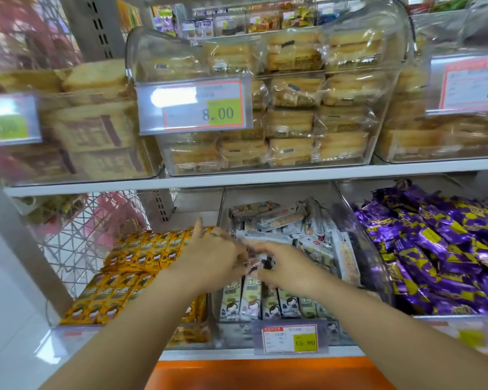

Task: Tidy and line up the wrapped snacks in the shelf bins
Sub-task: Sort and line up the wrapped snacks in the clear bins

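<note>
The left hand (212, 257) and right hand (288, 266) are together pinching one grey snack packet (256, 263) over the middle bin (234, 332), its axis too blurred to tell. Front-row packets (251, 302) are lying lengthwise, pointing toward the bin's back.

The left snacks (130, 266) were yellow-orange with cartoon faces, the middle snacks (254, 302) grey-white, the right snacks (434, 249) purple with yellow patches. The price tag (203, 106) was red-bordered with a lime square.
</note>
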Tool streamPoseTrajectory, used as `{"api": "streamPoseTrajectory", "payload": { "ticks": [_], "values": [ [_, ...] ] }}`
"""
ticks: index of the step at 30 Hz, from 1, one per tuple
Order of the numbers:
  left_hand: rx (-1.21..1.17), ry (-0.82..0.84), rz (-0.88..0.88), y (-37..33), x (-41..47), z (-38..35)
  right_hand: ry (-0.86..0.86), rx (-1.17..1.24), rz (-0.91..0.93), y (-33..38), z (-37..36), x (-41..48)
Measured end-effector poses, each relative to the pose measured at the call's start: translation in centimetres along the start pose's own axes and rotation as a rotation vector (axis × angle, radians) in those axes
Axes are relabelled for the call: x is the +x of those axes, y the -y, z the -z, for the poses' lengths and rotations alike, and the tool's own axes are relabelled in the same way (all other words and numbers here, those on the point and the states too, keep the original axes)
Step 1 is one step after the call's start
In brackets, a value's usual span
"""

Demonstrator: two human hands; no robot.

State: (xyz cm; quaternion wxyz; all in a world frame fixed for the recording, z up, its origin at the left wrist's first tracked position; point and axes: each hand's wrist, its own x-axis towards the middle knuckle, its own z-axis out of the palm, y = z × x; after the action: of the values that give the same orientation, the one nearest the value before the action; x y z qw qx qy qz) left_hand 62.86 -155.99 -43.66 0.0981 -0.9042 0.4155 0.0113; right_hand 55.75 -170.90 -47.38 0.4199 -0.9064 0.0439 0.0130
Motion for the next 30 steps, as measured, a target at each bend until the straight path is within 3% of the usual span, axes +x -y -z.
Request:
{"api": "streamPoseTrajectory", "payload": {
  "ticks": [3, 9, 13, 16, 19, 25, 30],
  "values": [
    [0.006, 0.02, -0.002, 0.1, -0.7, -0.3, -0.018, -0.112, -0.008, 0.2, -0.9, -0.5],
    [-0.06, -0.01, -0.05, -0.4, -0.8, -0.1, -0.01, -0.092, -0.006, 0.9, 1.8, -1.6],
    [-0.023, 0.011, -0.094, -1.0, -0.2, -0.6, -0.095, -0.443, -0.007, -0.4, 5.2, -1.3],
    [0.006, 0.014, -0.095, -1.0, -0.2, -1.1, 0.0, -0.717, -0.05, -0.8, 4.4, -1.0],
    [0.066, 0.018, -0.102, -1.0, -0.5, -1.4, 0.012, -0.827, -0.105, -1.2, 3.1, -1.0],
    [0.005, 0.01, -0.111, -0.6, -0.7, -1.3, -0.038, -0.483, -0.126, -0.3, 5.2, -2.1],
    [-0.024, -0.02, -0.083, -0.5, -0.5, -1.5, 0.081, -0.524, 0.139, 0.7, 4.1, -2.4]
  ]
}}
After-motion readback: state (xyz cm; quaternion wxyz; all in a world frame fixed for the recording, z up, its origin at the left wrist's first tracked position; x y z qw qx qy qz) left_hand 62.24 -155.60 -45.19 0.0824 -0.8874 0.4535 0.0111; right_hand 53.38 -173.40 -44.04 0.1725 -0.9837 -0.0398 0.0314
